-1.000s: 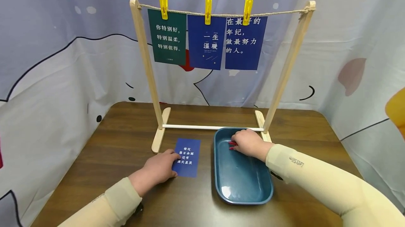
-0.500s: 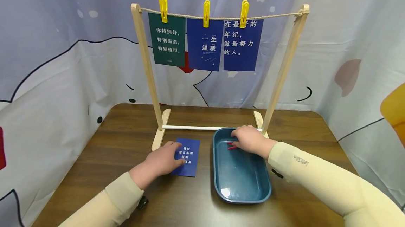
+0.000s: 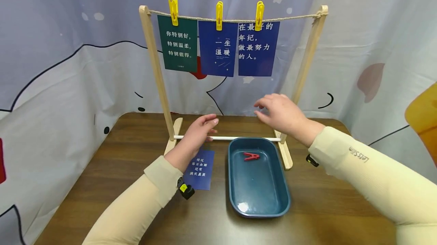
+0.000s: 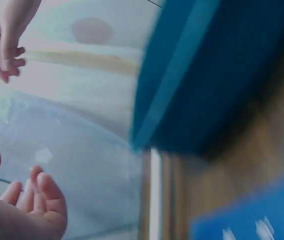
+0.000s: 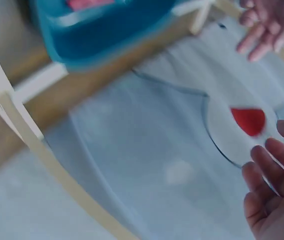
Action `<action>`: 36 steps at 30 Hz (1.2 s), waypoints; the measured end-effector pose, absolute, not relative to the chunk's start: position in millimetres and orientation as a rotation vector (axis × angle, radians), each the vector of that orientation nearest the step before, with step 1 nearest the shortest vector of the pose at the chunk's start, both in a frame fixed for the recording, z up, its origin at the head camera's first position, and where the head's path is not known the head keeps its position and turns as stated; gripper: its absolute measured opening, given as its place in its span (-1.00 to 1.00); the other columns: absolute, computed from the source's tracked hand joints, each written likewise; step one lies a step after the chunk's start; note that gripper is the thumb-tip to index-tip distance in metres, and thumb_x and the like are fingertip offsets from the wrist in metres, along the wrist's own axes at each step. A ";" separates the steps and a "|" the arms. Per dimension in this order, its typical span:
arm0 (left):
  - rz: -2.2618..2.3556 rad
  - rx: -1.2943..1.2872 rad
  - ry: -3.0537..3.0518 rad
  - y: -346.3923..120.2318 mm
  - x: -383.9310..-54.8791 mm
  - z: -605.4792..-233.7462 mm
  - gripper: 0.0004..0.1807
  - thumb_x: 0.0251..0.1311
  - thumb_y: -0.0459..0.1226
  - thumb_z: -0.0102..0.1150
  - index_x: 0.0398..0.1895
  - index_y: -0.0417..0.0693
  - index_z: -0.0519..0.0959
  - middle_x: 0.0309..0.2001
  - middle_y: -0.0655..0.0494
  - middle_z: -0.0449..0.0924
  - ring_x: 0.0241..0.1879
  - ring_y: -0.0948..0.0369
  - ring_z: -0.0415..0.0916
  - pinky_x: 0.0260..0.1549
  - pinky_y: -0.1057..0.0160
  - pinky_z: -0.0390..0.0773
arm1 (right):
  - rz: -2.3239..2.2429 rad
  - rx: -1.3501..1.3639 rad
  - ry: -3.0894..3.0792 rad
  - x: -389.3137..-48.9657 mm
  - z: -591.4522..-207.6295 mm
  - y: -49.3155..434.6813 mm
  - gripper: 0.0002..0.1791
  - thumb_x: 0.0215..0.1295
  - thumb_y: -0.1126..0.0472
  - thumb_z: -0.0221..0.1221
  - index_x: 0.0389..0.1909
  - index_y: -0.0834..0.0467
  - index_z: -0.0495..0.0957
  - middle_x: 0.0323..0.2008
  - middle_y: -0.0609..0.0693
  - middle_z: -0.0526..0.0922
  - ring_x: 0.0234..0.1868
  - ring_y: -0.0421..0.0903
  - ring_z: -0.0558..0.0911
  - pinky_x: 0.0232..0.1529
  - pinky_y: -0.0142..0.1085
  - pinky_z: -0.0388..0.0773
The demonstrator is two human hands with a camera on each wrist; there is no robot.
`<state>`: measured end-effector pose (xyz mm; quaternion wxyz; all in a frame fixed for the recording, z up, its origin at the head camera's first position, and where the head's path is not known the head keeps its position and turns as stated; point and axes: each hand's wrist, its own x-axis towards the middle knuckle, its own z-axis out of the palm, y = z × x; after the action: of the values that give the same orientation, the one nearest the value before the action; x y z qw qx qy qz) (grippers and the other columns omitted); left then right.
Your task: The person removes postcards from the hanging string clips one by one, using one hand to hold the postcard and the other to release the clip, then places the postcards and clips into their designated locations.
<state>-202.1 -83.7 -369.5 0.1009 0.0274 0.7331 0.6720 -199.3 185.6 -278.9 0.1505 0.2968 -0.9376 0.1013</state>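
Note:
Raised above the table, my left hand (image 3: 197, 134) holds nothing; its fingers are loosely bent. Below its wrist lies a blue card (image 3: 201, 170) with white writing, partly hidden by the arm. My right hand (image 3: 281, 113), also holding nothing, is up in the air over the far end of a blue tray (image 3: 235, 184). A red clothespin (image 3: 251, 156) lies inside that tray. Three cards hang from a rope (image 3: 290, 18): a green card (image 3: 179, 44), a blue card (image 3: 218, 49) and another blue card (image 3: 257, 49). Each is held by a yellow clothespin (image 3: 173, 11).
The rope runs between two wooden posts (image 3: 157, 74) on flat feet, joined low down by a white rod (image 3: 225, 138). The tray stands in front of this rod on a brown wooden table (image 3: 133, 138). A patterned curtain (image 3: 85, 78) hangs behind.
Both hands have lifted: the left up off the flat blue card, the right up out of the tray. The red clothespin stays in the tray, now fully visible.

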 end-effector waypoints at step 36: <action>2.694 -0.017 1.313 37.7 -257.1 -292.5 -0.55 0.43 -0.15 0.11 0.34 0.04 0.41 0.05 0.19 0.66 -0.23 0.22 0.53 -0.33 0.31 0.45 | 0.552 0.177 -2.706 -244.9 -96.8 155.4 -0.29 0.50 -0.27 -0.20 0.54 -0.02 0.12 0.43 -0.07 0.32 0.42 -0.07 0.27 0.42 -0.20 0.16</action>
<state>-257.1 37.7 -292.5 0.0724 -0.0057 0.4371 0.8965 -244.9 155.4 -96.8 0.1859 0.0627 -0.9608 0.1961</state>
